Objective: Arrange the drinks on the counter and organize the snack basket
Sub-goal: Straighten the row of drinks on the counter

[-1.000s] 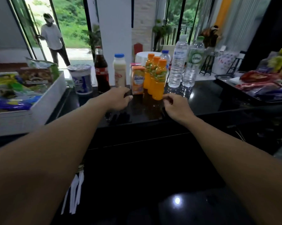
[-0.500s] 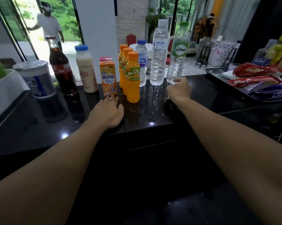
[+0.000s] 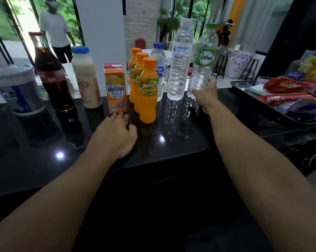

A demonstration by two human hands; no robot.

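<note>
Drinks stand in a row on the black counter. From left: a cola bottle, a milky bottle with a blue cap, an orange juice carton, three orange juice bottles, a small blue-capped water bottle, a tall Singha water bottle and a green-labelled water bottle. My right hand grips the base of the green-labelled bottle, which leans left. My left hand lies on the counter, fingertips at the carton's foot, holding nothing.
A lidded tub stands at the far left. At the right a dark tray holds red and purple snack packs, with a yellow-topped bag behind. A person stands by the glass doors at the back left. The counter's front edge runs just behind my wrists.
My view has moved closer and turned right, so the white snack basket has left the frame. My right hand has closed on the green-labelled bottle and tilted it. My left hand has reached the carton.
</note>
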